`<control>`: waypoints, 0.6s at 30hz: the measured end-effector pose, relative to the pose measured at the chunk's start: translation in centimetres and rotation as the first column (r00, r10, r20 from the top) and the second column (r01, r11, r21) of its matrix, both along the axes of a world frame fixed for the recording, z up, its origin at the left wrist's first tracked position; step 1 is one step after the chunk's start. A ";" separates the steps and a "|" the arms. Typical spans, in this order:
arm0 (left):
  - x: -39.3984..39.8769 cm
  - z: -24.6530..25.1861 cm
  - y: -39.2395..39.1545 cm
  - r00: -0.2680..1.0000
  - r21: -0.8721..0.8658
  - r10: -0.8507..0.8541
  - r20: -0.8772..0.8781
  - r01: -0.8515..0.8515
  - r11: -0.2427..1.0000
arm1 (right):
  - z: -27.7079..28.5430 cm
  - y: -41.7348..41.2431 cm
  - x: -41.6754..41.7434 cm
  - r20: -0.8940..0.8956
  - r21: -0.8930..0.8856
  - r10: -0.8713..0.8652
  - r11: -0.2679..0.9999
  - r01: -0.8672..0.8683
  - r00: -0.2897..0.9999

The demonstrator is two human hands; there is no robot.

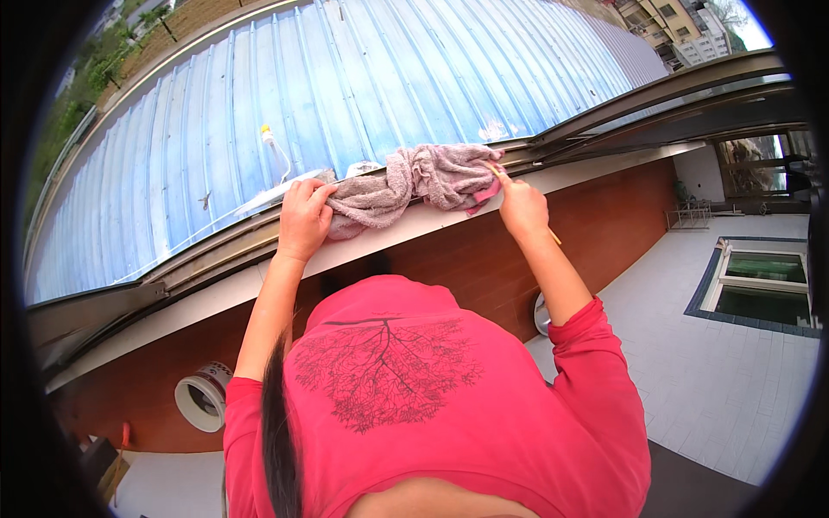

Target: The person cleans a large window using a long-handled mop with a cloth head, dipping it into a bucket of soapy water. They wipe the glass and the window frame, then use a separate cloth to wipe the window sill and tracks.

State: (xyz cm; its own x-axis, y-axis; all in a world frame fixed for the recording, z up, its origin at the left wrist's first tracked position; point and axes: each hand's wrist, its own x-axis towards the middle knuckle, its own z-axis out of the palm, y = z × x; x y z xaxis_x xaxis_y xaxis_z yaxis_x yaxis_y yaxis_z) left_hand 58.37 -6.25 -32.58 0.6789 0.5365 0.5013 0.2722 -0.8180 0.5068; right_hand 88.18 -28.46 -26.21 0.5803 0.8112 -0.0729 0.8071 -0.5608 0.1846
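A damp-looking, greyish-pink terry cloth (414, 181) lies bunched and twisted along the metal window track (227, 249). My left hand (304, 217) is at its left end, fingers curled over the track and against the cloth's edge. At the other end, my right hand (524, 206) grips a thin yellow stick (555, 237), whose far tip reaches the cloth. The middle of the stick is hidden in my fist. Below the track runs a white sill ledge (414, 226).
Outside, a blue corrugated metal roof (259, 129) carries a yellow-capped white bottle or tube (269, 137). A window sash frame (660, 97) stands at right. On the floor below are a white bucket (201, 401) and a red-handled tool (125, 435).
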 end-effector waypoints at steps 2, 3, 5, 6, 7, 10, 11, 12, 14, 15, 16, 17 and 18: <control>0.0 0.2 -0.2 1.000 0.002 0.004 -0.021 -0.004 1.000 | 0.2 -1.2 5.1 0.042 -0.051 -0.213 0.975 0.215 0.976; 0.2 0.5 -0.2 0.999 -0.001 -0.008 -0.038 0.008 1.000 | -0.1 -1.1 6.4 0.019 -0.065 -0.309 0.949 0.310 0.951; -0.2 0.6 -0.4 0.998 0.073 0.032 -0.052 -0.028 0.997 | 0.1 1.5 3.6 -0.035 -0.120 -0.240 0.965 0.234 0.970; -0.7 1.0 -0.5 0.997 0.070 0.057 -0.059 -0.053 0.996 | 0.9 2.5 1.7 -0.057 -0.150 -0.212 0.968 0.201 0.976; -1.5 1.1 -0.4 0.989 0.071 0.136 -0.064 -0.131 0.989 | 2.0 4.1 -2.4 -0.102 -0.212 -0.142 0.970 0.118 0.985; -6.6 1.4 0.7 0.939 0.083 0.336 -0.067 -0.331 0.940 | 0.6 6.1 -12.1 -0.120 -0.051 0.205 0.976 -0.212 0.971; -8.6 1.8 1.5 0.909 0.103 0.413 -0.057 -0.406 0.908 | 0.4 6.9 -13.9 -0.210 0.006 0.272 0.961 -0.277 0.939; -10.7 2.4 2.2 0.866 0.088 0.498 -0.051 -0.493 0.866 | 0.0 8.0 -15.5 -0.275 0.082 0.364 0.931 -0.356 0.890; -16.3 3.2 4.0 0.758 0.091 0.652 0.002 -0.649 0.755 | 0.0 8.8 -16.3 -0.344 0.201 0.479 0.878 -0.435 0.808; -18.6 3.7 4.7 0.694 0.032 0.718 0.055 -0.720 0.693 | -0.2 9.1 -16.1 -0.352 0.242 0.500 0.865 -0.440 0.791; -21.6 3.6 5.3 0.598 -0.044 0.798 0.074 -0.798 0.602 | -0.2 9.5 -16.0 -0.359 0.287 0.528 0.847 -0.448 0.769; -23.9 4.1 5.5 0.523 -0.060 0.846 0.107 -0.846 0.530 | -0.3 9.5 -15.0 -0.406 0.253 0.472 0.881 -0.400 0.782; -25.2 4.5 5.2 0.488 -0.126 0.863 0.132 -0.855 0.503 | -0.6 8.8 -13.7 -0.415 0.249 0.431 0.901 -0.356 0.801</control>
State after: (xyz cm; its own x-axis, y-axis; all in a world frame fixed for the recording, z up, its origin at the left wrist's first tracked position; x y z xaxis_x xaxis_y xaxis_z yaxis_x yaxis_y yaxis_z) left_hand 33.15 -1.04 -28.04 -0.2151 0.8298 0.5149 0.7437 -0.2025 0.6371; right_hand 74.48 -19.65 -26.84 0.1406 0.9847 -0.1031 0.9350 -0.1663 -0.3133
